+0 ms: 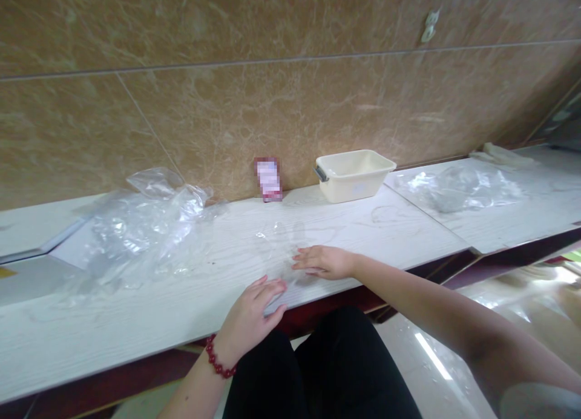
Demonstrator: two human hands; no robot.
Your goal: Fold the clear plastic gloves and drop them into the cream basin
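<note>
On the white wood-grain table in front of me lies a clear plastic bag [275, 240], flat and hard to see against the surface. My right hand [324, 263] rests on its right side with the fingers stretched out. At the table's front edge my left hand [254, 313], with a red bead bracelet [218, 359] at the wrist, touches near the bag's lower end. Its fingers are extended and its thumb stands apart. Nothing shows gripped in either hand.
A heap of clear plastic bags [145, 225] lies to the left. A cream plastic bin [356, 180] stands by the wall, near a leaning phone-shaped item [269, 180], blurred. More clear bags [472, 189] lie right, before pale cloth-like gloves [502, 155].
</note>
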